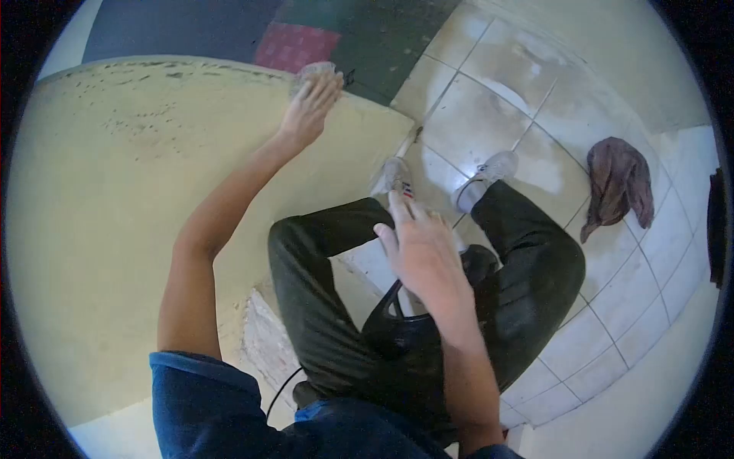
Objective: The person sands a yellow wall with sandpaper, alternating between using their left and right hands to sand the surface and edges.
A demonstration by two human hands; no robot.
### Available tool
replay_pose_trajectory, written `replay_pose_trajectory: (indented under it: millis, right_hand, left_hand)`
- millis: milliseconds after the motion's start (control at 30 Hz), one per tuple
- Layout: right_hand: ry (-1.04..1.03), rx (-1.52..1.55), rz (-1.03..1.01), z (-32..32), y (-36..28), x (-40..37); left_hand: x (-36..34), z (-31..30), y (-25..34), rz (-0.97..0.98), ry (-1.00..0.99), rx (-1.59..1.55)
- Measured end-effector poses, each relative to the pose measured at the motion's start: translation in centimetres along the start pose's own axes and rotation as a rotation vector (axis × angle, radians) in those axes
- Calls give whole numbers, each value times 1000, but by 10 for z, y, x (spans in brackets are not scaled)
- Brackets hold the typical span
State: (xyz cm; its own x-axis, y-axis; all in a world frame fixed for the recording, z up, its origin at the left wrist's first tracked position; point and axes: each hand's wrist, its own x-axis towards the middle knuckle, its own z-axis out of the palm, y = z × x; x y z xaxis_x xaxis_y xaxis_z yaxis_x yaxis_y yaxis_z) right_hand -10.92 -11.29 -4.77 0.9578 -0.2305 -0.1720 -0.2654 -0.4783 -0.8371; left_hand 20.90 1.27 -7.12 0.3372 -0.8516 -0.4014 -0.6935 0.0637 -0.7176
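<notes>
Basically, left hand rests over a pale piece at the upper edge of the yellow panel, near its right corner. Piece looks whitish, crumpled, partly see-through; mostly under the fingers, so cloth or plastic, can't tell. Left fingers lie extended, close together, pressing from above; can't tell if they curl round it. Right hand is slightly blurred, fingers loosely spread, thumb apart, hovering over the lap, nothing visible in its grip.

Panel: smooth matte paint, rounded upper edge, chipped dark spots and speckles near its upper left. Beyond that edge: flat dark blue surface, dark green surface, square pinkish-red patch with faint checks. Tile floor is glossy, off-white, brown-stained, dark joints. Brown cloth, soft and bunched, on tiles toward floor's right edge. Black item with a loop, shiny, between the knees. Trousers dark green, sleeve blue. Left shoe shows red and blue stripes; brand too small to read.
</notes>
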Motion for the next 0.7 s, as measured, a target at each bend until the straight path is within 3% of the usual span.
replay_pose_trajectory:
  millis: [100,200,267,300,367,467,567,600,700]
  right_hand:
    - [34,42,0,-5,1,-2]
    - [42,77,-32,-8,-3,3]
    - [13,84,-31,-11,-9,6]
    - [21,83,-31,-12,-11,5]
    - [29,82,-40,-12,-13,3]
    - [9,38,-105,-7,-9,-5]
    - [13,33,-67,4,1,-13]
    - [1,25,-35,2,2,-12]
    - [-39,11,40,-9,7,-14]
  left_hand:
    - [21,9,19,57,-186,70]
    - [-15,0,-19,175,-82,2]
    - [-62,-14,-77,-8,172,-331]
    - [-84,-62,-109,-177,-34,-357]
    - [-144,-111,-152,-217,17,70]
    - [-182,-127,-176,-325,249,129]
    - [-140,-103,-134,-449,115,195]
    - [-120,-77,-114,-413,21,28]
    - [-58,21,-24,-66,-17,-132]
